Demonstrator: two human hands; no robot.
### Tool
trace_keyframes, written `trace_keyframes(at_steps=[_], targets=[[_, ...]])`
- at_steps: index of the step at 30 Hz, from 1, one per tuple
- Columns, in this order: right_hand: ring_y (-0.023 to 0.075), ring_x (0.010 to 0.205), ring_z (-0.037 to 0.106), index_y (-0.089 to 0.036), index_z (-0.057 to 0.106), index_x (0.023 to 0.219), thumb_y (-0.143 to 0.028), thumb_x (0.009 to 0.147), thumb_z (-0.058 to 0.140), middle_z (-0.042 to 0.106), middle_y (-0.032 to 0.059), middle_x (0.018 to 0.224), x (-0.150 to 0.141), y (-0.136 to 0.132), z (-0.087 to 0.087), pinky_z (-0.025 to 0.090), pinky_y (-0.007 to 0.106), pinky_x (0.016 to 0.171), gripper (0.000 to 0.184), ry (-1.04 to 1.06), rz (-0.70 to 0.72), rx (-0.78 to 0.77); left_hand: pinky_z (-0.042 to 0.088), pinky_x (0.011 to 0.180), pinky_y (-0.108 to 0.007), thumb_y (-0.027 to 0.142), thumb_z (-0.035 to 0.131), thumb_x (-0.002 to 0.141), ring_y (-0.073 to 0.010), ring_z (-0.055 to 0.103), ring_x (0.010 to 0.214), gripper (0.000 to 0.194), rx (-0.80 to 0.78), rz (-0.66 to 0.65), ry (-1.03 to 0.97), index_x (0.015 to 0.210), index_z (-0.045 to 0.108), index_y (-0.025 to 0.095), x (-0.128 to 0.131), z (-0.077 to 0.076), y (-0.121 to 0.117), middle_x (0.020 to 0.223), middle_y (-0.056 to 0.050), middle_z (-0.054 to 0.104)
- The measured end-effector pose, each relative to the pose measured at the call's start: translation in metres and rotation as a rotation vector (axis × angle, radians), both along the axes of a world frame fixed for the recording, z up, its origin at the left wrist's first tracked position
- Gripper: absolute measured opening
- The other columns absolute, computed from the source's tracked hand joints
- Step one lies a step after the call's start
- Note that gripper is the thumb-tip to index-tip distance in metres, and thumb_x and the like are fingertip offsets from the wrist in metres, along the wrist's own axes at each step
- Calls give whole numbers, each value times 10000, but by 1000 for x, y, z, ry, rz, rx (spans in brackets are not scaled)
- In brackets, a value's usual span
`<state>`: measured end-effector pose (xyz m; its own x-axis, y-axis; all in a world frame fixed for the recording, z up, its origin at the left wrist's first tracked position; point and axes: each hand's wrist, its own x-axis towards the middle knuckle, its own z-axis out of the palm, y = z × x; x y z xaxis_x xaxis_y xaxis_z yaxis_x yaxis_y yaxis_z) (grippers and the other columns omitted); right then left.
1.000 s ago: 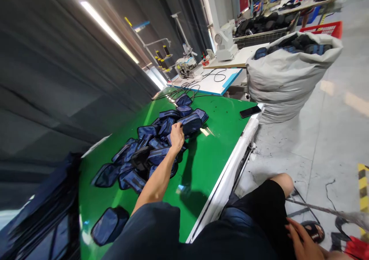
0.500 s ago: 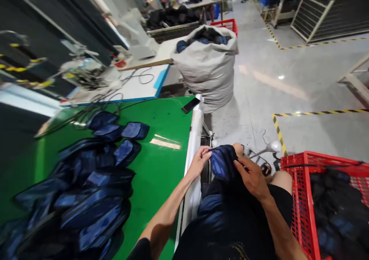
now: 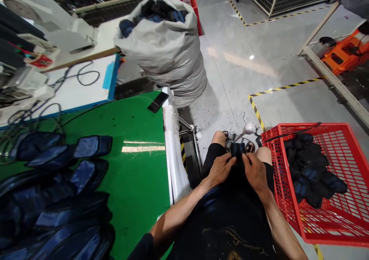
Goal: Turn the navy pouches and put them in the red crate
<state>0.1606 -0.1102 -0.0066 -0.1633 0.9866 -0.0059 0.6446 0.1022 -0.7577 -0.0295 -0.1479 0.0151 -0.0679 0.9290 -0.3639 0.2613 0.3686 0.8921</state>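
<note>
Over my lap I hold a small dark blue pouch (image 3: 237, 149) between both hands. My left hand (image 3: 222, 167) pinches its left side, and my right hand (image 3: 253, 170) grips the right side with the thumb on top. Only the pouch's upper part shows; its lower part blends into my dark clothes. To my left, a pile of similar blue pouches (image 3: 60, 210) lies on the green tabletop (image 3: 138, 175). A single pouch (image 3: 92, 146) sits at the pile's far right corner.
A red crate (image 3: 313, 127) holding dark pouches stands at my right. Beyond the table is a big whitish sack (image 3: 173, 56) full of dark items. A phone (image 3: 158, 102) lies at the table's far corner. Cables (image 3: 54, 87) cross the white table.
My view has swung right and down. The pouch, held flat with its blue face showing before, is now turned narrow-side up between both hands, which have come closer together over my lap.
</note>
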Motion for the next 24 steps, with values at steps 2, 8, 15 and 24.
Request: trace_keyframes(at_steps=[2, 8, 15, 24], targets=[[198, 642, 509, -249, 610, 815, -780, 1076, 429, 618, 18, 706, 25, 1, -13, 382, 327, 674, 618, -3, -171, -73, 294, 635, -338, 517, 594, 1038, -158, 410, 630, 441, -17, 58, 61, 710, 472, 248, -5, -4, -6, 643, 51, 445], [215, 635, 556, -235, 653, 890, -821, 988, 497, 607, -4, 690, 75, -4, -32, 432, 328, 642, 614, 54, -229, -289, 585, 975, -372, 510, 495, 1122, -233, 734, 1011, 336, 194, -304, -32, 917, 596, 263, 4, -11, -22, 1086, -72, 771], [350, 1009, 746, -174, 714, 1275, -764, 1026, 555, 800, 179, 1118, 49, -13, 20, 557, 418, 885, 659, 55, -552, -53, 582, 1166, -490, 447, 530, 1106, -299, 734, 1294, 214, 223, -412, -227, 1009, 603, 270, 46, 0, -7, 1422, -151, 749], [246, 827, 794, -214, 780, 1198, -397, 1149, 573, 818, 99, 949, -25, 27, 90, 626, 331, 771, 281, 115, -69, 470, 463, 1228, -480, 343, 620, 1012, -304, 554, 1457, 562, 358, 356, -179, 1540, 430, 352, 34, 50, 50, 1575, -111, 541]])
